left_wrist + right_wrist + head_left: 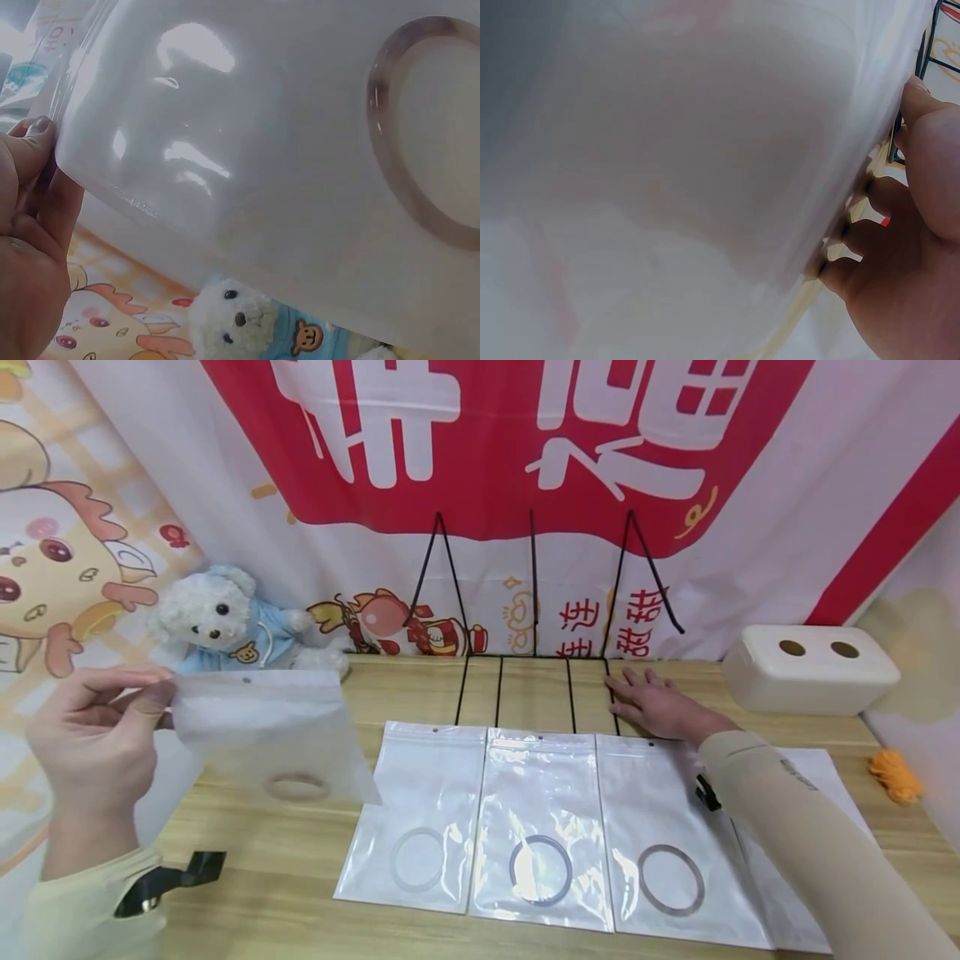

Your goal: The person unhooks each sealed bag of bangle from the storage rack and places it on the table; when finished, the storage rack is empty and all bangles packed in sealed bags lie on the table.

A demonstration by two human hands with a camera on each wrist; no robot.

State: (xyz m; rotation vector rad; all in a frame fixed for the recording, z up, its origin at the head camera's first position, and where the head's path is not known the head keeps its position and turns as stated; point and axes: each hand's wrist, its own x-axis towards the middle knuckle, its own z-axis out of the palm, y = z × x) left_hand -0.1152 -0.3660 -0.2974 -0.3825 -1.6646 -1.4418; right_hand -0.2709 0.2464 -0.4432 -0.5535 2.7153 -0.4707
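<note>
My left hand (105,735) pinches the top corner of a clear-and-white zip bag (255,718), lifted above the table at the left. Inside that bag lies a brownish bangle (382,112). My right hand (663,706) rests at the back of the table, fingers spread, by the base of a black wire rack (534,656); whether it presses the wire I cannot tell. Near it lies a row of similar zip bags: one with a pale bangle (417,858), one with a purplish-grey bangle (540,870), one with a brown-grey bangle (671,880). The right forearm partly covers another bag (813,768).
A white teddy bear (213,610) in a blue top sits at the back left. At the back right stands a white box (810,672) with two round holes. Orange yarn (896,777) lies at the right edge. A printed cloth (487,460) hangs behind the rack.
</note>
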